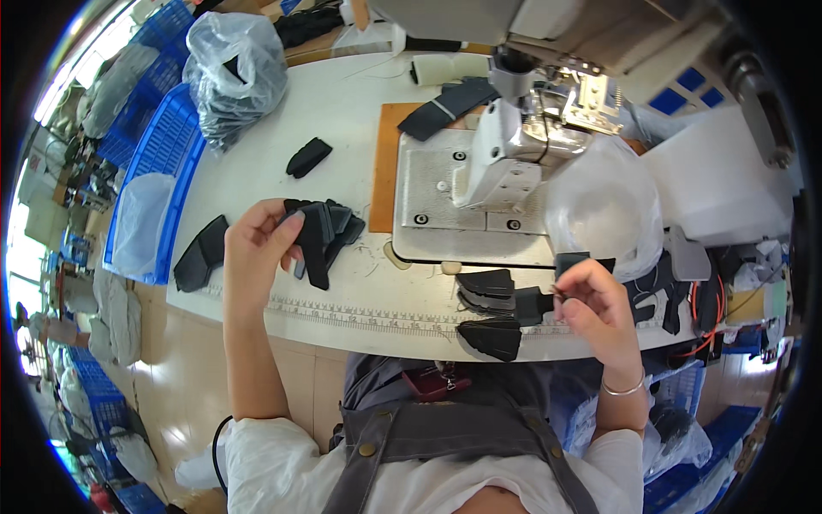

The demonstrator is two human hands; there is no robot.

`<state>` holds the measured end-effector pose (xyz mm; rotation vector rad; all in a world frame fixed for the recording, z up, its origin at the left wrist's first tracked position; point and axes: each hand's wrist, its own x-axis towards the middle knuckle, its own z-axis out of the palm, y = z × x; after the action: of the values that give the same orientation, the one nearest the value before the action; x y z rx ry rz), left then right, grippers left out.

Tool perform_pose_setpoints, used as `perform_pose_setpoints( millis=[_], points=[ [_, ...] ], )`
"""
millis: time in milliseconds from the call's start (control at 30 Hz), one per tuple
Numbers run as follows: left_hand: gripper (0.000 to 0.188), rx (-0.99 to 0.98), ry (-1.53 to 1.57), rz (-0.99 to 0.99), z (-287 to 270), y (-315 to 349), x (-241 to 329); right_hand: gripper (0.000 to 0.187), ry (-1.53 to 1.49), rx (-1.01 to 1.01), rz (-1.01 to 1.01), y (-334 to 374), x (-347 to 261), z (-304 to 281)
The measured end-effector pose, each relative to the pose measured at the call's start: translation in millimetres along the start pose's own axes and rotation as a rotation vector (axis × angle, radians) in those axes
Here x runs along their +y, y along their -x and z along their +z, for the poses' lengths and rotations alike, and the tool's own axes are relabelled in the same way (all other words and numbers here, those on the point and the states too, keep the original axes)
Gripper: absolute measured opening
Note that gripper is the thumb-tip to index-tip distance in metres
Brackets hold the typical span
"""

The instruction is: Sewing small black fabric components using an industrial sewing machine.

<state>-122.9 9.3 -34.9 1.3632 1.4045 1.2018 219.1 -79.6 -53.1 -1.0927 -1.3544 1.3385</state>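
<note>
My left hand (pixel 267 236) pinches a black fabric piece (pixel 315 244) between thumb and fingers, over a small heap of similar dark pieces (pixel 347 224) on the table's left half. At the front right, my right hand (pixel 595 308) is closed, with fingertips pressed together; what is in them is too small to make out. A dark flat piece (pixel 572 260) shows just behind its fingers. Left of that hand lie several black curved pieces (pixel 488 339), some overlapping. The sewing machine (pixel 505 171) stands beyond them, its metal plate (pixel 428 184) level with the table.
A printed ruler strip (pixel 377 324) runs along the table's front edge. Single black pieces lie at the far left (pixel 202 254) and farther back (pixel 309 158). A blue basket (pixel 163 206) and a filled plastic bag (pixel 235 73) border the left side; a clear bag (pixel 608 206) stands right of the machine.
</note>
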Motion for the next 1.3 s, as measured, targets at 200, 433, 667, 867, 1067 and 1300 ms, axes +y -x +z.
perform_pose_setpoints(
  millis=[200,433,667,867,1067,1300],
  points=[
    [0.021,0.013,-0.14,-0.081,-11.9,-16.4,-44.2,0.023,-0.047,0.025,0.089,5.9,16.1,-8.0],
    [0.017,0.525,-1.148,0.729,19.3,-22.7,-42.9,0.018,0.371,0.265,-0.046,16.0,19.4,-21.8],
    [0.02,-0.638,-0.36,0.779,100.4,37.8,-13.4,0.028,0.908,0.181,-0.136,14.5,16.7,-49.2],
    [0.025,-0.676,-0.361,0.752,130.1,38.0,-10.5,0.035,1.097,0.163,-0.209,14.5,19.7,-57.8],
    [0.034,-0.703,-0.575,0.7,138.7,23.0,-15.7,0.036,1.349,0.209,-0.247,7.5,23.1,-59.3],
    [0.038,-0.844,-0.56,0.495,139.1,13.1,-21.9,0.032,0.909,0.358,-0.162,5.3,9.3,-61.3]
  ],
)
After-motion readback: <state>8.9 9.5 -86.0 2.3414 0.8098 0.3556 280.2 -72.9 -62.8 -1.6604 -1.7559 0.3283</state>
